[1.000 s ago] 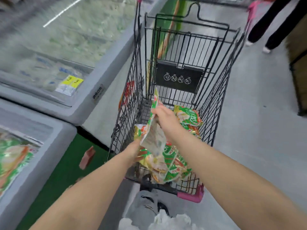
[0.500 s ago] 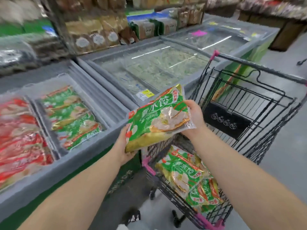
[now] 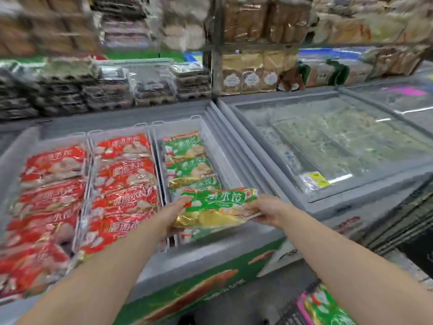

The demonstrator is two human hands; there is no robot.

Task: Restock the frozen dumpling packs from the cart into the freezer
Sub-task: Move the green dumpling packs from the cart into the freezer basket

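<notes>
A green and gold dumpling pack hangs flat over the near end of the freezer's right basket. My left hand grips its left end and my right hand grips its right end. Below and behind it, several matching green packs lie stacked in that basket. The open freezer has a grey rim and a green front. At the bottom right corner, another green pack lies in the cart with its pink edge.
Red dumpling packs fill the two left baskets. A second freezer with a shut glass lid stands to the right, carrying a yellow price tag. Shelves of packaged goods rise behind both freezers.
Both hands lifted a green pack out of the cart and carried it left over the freezer's right basket, lowering it flat. The view swung from the cart to the freezer.
</notes>
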